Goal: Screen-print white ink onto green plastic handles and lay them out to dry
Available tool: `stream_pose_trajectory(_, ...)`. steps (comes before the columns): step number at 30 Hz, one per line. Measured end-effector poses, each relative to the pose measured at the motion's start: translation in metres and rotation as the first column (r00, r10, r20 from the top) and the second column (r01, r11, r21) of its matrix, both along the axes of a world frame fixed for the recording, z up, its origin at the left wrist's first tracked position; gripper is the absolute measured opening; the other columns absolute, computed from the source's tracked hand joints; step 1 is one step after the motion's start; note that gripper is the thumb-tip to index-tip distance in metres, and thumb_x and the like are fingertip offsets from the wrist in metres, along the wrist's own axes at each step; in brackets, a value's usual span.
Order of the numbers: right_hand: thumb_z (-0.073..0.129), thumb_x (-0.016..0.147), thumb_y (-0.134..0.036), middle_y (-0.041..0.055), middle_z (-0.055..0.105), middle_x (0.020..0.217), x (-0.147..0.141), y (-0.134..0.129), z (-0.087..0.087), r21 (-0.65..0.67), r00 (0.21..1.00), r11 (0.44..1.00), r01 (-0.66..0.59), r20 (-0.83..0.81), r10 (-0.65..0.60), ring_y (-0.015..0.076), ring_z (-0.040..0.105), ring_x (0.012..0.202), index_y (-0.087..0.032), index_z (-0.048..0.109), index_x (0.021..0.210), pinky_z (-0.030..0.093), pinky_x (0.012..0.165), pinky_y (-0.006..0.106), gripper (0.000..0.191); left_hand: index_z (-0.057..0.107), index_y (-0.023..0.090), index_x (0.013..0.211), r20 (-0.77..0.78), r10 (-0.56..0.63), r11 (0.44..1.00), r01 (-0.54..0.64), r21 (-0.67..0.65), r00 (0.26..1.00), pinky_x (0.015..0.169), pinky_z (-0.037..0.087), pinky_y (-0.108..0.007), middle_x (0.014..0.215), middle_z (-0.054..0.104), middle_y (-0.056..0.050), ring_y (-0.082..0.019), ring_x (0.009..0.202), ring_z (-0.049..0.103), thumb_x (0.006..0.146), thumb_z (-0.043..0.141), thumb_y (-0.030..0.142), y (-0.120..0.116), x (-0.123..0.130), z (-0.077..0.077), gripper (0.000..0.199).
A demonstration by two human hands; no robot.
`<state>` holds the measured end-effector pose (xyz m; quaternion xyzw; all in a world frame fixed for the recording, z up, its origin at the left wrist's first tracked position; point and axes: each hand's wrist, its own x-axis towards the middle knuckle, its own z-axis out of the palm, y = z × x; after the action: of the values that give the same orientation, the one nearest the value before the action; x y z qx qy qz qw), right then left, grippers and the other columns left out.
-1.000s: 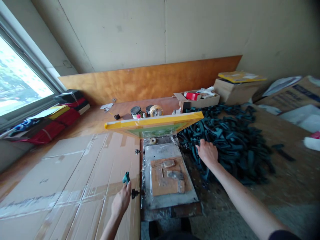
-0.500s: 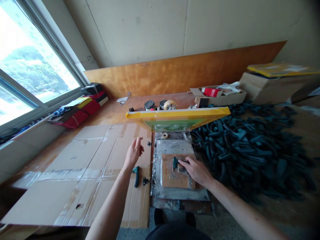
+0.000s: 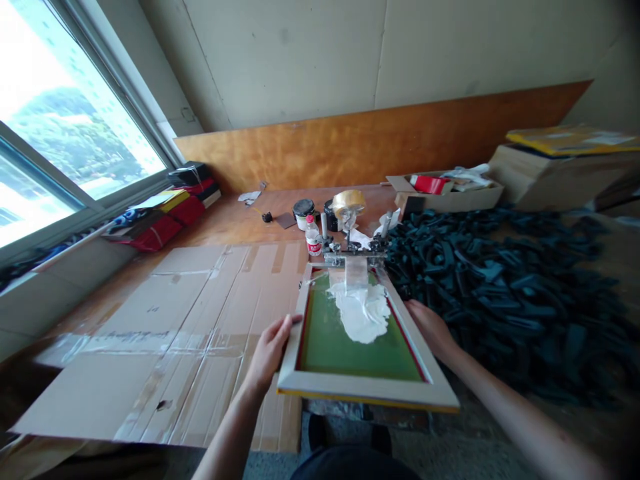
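A screen frame (image 3: pixel 370 392) with pale edges and a green mesh (image 3: pixel 325 347) lies lowered over the work plate. White ink (image 3: pixel 363 317) is spread on the mesh around a squeegee (image 3: pixel 356 272) near the clamp (image 3: pixel 355 255). My left hand (image 3: pixel 273 347) is closed on the frame's left edge. On the opposite side, my right hand (image 3: pixel 430 327) is at the right edge, its fingers mostly hidden behind the frame. The plate beneath is covered from view.
Flattened cardboard (image 3: pixel 190 333) covers the left side. Dark plastic parts (image 3: pixel 490 293) are heaped on the right. Behind the clamp stand a bottle (image 3: pixel 313 237), a jar (image 3: pixel 303 213) and a tape roll (image 3: pixel 349 201). An open box (image 3: pixel 453 199) sits farther back.
The raised screen has swung down over the plate. My left hand has moved onto its left edge, and my right hand has left the dark green part for its right side.
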<state>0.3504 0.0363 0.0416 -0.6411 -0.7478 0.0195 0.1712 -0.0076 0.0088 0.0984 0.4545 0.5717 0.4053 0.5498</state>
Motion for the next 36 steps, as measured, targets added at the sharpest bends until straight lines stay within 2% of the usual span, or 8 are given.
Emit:
stream_pose_trajectory(5, 0.063, 0.082, -0.031, 0.0131, 0.051, 0.128, -0.038, 0.049, 0.048, 0.144, 0.992, 0.982, -0.124, -0.017, 0.127, 0.0254, 0.053, 0.11, -0.018, 0.048, 0.131, 0.047, 0.088, 0.034, 0.053, 0.038, 0.019, 0.143, -0.272, -0.056, 0.997, 0.041, -0.061, 0.961, 0.056, 0.039, -0.021, 0.064, 0.055, 0.004, -0.011, 0.058, 0.051, 0.079, 0.055, 0.06, -0.01, 0.0, -0.087, 0.078)
stream_pose_trajectory(10, 0.06, 0.079, -0.012, 0.0063, 0.063, 0.088, -0.084, 0.047, 0.041, -0.124, 0.944, 0.948, -0.294, 0.116, 0.308, 0.0215, 0.058, 0.088, -0.018, 0.06, 0.092, 0.046, 0.073, 0.029, 0.015, 0.046, 0.019, 0.138, -0.384, -0.101, 0.995, 0.087, -0.052, 0.918, 0.057, 0.038, -0.022, 0.066, 0.055, 0.003, -0.013, 0.062, 0.052, 0.086, 0.048, 0.049, -0.003, -0.002, -0.114, 0.06)
stream_pose_trajectory(14, 0.046, 0.081, -0.002, 0.0062, 0.062, 0.081, -0.073, 0.01, 0.021, -0.109, 0.847, 0.855, -0.508, 0.121, 0.518, 0.0202, 0.055, 0.083, -0.017, 0.058, 0.08, 0.043, 0.072, 0.029, 0.019, 0.047, 0.019, 0.136, -0.354, -0.122, 0.993, 0.113, -0.046, 0.927, 0.059, 0.039, -0.023, 0.068, 0.055, 0.003, -0.014, 0.064, 0.052, 0.086, 0.046, 0.048, -0.003, -0.006, -0.119, 0.058)
stream_pose_trajectory(19, 0.051, 0.079, -0.005, 0.0032, 0.06, 0.077, -0.051, 0.001, 0.028, -0.161, 0.694, 0.69, -0.705, 0.042, 0.719, 0.0182, 0.053, 0.078, -0.019, 0.057, 0.075, 0.041, 0.069, 0.028, 0.015, 0.05, 0.018, 0.133, -0.337, -0.104, 0.995, 0.098, -0.035, 0.936, 0.058, 0.037, -0.023, 0.067, 0.052, 0.003, -0.013, 0.062, 0.051, 0.086, 0.045, 0.051, -0.005, -0.007, -0.124, 0.058)
stream_pose_trajectory(23, 0.05, 0.081, -0.006, 0.0046, 0.061, 0.081, -0.057, 0.004, 0.024, -0.042, 0.8, 0.799, -0.6, 0.003, 0.6, 0.0192, 0.053, 0.082, -0.018, 0.059, 0.079, 0.042, 0.071, 0.029, 0.015, 0.051, 0.018, 0.132, -0.29, -0.089, 0.996, 0.077, -0.052, 0.953, 0.057, 0.037, -0.023, 0.066, 0.054, 0.003, -0.013, 0.061, 0.05, 0.082, 0.049, 0.056, -0.004, -0.006, -0.12, 0.062)
stream_pose_trajectory(28, 0.048, 0.084, -0.009, 0.008, 0.063, 0.086, -0.06, -0.014, 0.014, 0.044, 0.765, 0.763, -0.644, 0.017, 0.644, 0.0212, 0.055, 0.088, -0.016, 0.063, 0.086, 0.045, 0.078, 0.032, 0.016, 0.051, 0.018, 0.131, -0.196, -0.063, 0.997, 0.051, -0.064, 0.979, 0.054, 0.035, -0.022, 0.063, 0.054, 0.003, -0.012, 0.058, 0.048, 0.078, 0.054, 0.06, -0.004, -0.005, -0.114, 0.067)
stream_pose_trajectory(31, 0.059, 0.085, -0.021, 0.0046, 0.065, 0.09, -0.059, 0.005, 0.031, -0.043, 0.83, 0.829, -0.557, -0.038, 0.556, 0.0192, 0.058, 0.085, -0.02, 0.063, 0.093, 0.046, 0.077, 0.03, 0.009, 0.048, 0.015, 0.133, -0.133, -0.067, 0.996, 0.058, -0.073, 0.989, 0.05, 0.031, -0.021, 0.06, 0.05, 0.005, -0.01, 0.053, 0.044, 0.077, 0.056, 0.06, -0.004, -0.005, -0.107, 0.072)
stream_pose_trajectory(36, 0.067, 0.081, -0.034, 0.0045, 0.067, 0.103, -0.061, 0.068, 0.069, 0.004, 0.968, 0.968, -0.251, 0.029, 0.25, 0.0215, 0.061, 0.093, -0.027, 0.051, 0.131, 0.047, 0.078, 0.031, 0.053, 0.04, 0.019, 0.14, -0.007, -0.085, 0.989, 0.084, -0.123, 0.996, 0.045, 0.026, -0.019, 0.059, 0.053, 0.007, -0.007, 0.047, 0.041, 0.071, 0.064, 0.06, -0.003, -0.005, -0.055, 0.084)
